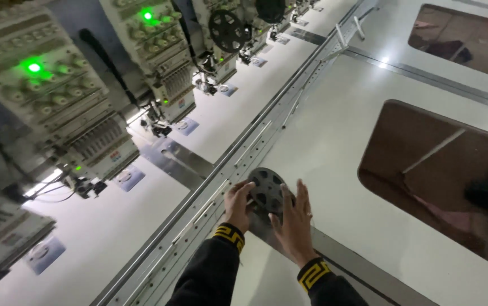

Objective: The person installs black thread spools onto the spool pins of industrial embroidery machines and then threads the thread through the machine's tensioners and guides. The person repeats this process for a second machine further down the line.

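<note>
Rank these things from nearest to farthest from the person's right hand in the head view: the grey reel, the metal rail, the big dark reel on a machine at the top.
1. Grey reel: touching the right hand, held between both hands.
2. Metal rail: just beyond the left hand, running diagonally across the table.
3. Dark reel: far off at the top, mounted on a machine.

The right hand (294,222) is covering the lower right of the grey reel (266,190), and the left hand (238,204) is hiding its left rim. Both forearms are running off the bottom edge. The dark cut-out (442,175) at right is blurring into shadow.
</note>
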